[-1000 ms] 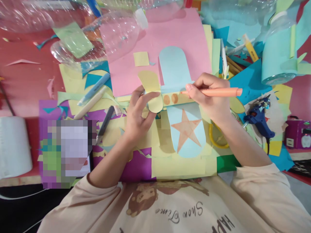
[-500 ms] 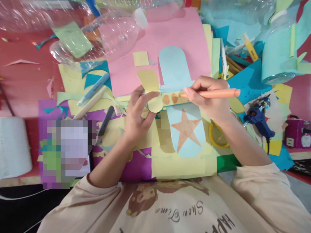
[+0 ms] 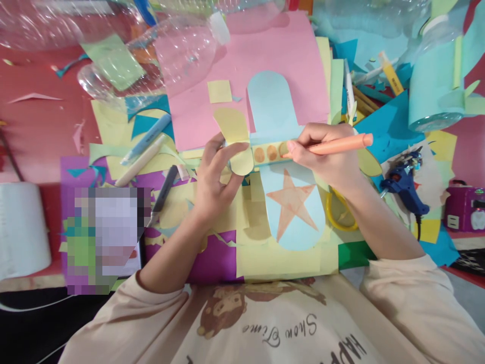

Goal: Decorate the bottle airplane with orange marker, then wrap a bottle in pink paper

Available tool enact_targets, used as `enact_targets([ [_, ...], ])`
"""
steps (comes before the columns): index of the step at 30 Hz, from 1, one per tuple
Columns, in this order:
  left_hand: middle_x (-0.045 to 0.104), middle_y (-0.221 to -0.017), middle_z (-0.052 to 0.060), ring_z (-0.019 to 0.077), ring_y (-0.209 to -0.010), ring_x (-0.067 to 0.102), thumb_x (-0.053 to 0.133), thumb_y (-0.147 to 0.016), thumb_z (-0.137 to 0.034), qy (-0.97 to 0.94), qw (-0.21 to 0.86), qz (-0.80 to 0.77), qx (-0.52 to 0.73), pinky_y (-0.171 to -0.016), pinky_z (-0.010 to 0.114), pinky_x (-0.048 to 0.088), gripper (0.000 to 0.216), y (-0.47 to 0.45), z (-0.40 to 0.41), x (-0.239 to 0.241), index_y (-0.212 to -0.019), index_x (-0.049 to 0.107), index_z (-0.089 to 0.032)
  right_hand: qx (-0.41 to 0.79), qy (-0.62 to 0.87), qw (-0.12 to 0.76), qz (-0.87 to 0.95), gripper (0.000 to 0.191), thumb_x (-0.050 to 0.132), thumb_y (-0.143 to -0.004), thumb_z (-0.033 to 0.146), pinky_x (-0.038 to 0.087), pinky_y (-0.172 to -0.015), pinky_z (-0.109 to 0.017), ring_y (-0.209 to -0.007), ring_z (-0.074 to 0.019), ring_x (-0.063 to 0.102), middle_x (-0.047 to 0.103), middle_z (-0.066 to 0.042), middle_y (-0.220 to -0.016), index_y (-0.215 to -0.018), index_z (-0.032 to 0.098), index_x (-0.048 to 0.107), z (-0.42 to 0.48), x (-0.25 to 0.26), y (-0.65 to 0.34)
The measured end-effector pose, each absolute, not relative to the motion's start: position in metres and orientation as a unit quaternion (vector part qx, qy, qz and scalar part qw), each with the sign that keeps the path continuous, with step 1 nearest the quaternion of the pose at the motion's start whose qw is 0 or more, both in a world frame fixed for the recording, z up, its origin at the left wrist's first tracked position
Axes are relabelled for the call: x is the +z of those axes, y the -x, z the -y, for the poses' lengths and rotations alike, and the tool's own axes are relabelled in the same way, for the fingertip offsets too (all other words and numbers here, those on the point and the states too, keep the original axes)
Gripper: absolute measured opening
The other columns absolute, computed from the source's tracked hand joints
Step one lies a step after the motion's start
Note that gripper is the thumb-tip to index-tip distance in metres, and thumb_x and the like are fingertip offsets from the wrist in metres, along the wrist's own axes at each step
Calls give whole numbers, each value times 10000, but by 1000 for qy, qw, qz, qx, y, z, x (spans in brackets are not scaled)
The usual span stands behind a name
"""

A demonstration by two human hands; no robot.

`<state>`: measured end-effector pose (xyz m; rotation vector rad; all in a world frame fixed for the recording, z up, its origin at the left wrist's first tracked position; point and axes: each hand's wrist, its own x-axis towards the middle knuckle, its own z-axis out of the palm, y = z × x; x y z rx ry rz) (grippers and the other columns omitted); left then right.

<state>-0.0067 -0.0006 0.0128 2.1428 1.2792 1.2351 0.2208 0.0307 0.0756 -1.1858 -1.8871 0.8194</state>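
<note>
A paper aeroplane (image 3: 284, 167) lies in the middle: light blue wings, an orange star (image 3: 291, 202) on the near wing, a yellow body strip with three orange dots (image 3: 271, 152). My right hand (image 3: 326, 154) is closed round an orange marker (image 3: 333, 145), its tip on the strip by the third dot. My left hand (image 3: 215, 177) pinches the yellow tail piece (image 3: 238, 146) at the strip's left end, holding the plane down.
Coloured paper sheets and scraps cover the red table (image 3: 34, 121). Clear plastic bottles (image 3: 159, 55) lie at the back left. Pens (image 3: 147, 139) rest left of the plane. A blue glue gun (image 3: 403, 184), yellow scissors (image 3: 339, 212) and a paper-wrapped bottle (image 3: 435, 81) are on the right.
The marker tip has worked along the yellow strip and a third orange dot has appeared. The plane has turned slightly. My left hand has stayed put.
</note>
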Motion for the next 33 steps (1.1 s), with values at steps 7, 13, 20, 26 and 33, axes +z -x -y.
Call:
enact_targets([
  [7, 573, -1251, 66, 212, -1143, 581, 526, -936, -336, -759, 181, -459, 425, -904, 374, 521, 308, 7, 1, 14, -1242, 554, -322, 327, 483, 366, 725, 399, 650, -788, 203, 202, -432, -285, -459, -75, 272, 359, 55, -474, -511, 214, 364, -30, 78, -220],
  [13, 579, -1237, 62, 212, -1151, 581, 525, -937, -343, -756, 183, -455, 434, -897, 356, 523, 288, 6, 1, 15, -1221, 565, -314, 363, 491, 369, 701, 366, 621, -788, 164, 226, -447, -276, -470, -78, 320, 380, 53, -490, -518, 212, 378, -30, 79, -221],
  [20, 576, -1251, 72, 239, -1153, 589, 506, -938, -357, -755, 177, -475, 416, -940, 385, 516, 279, 6, 2, 14, -1201, 570, -289, 389, 479, 434, 657, 331, 632, -854, 260, 395, -475, -277, -489, -96, 501, 519, 43, -535, -578, 227, 452, -33, 72, -222],
  [26, 583, -1228, 75, 234, -1146, 594, 505, -932, -322, -758, 168, -469, 421, -920, 377, 525, 274, 5, 2, 16, -1195, 567, -277, 351, 477, 429, 682, 354, 630, -875, 348, 407, -516, -279, -530, -99, 526, 528, 45, -553, -596, 224, 450, -33, 69, -220],
  [33, 583, -1252, 79, 244, -1146, 590, 500, -931, -356, -758, 164, -475, 416, -913, 383, 526, 288, 6, 2, 12, -1206, 564, -297, 329, 473, 431, 694, 353, 617, -867, 316, 344, -493, -257, -514, -82, 445, 484, 54, -546, -593, 212, 421, -33, 71, -220],
])
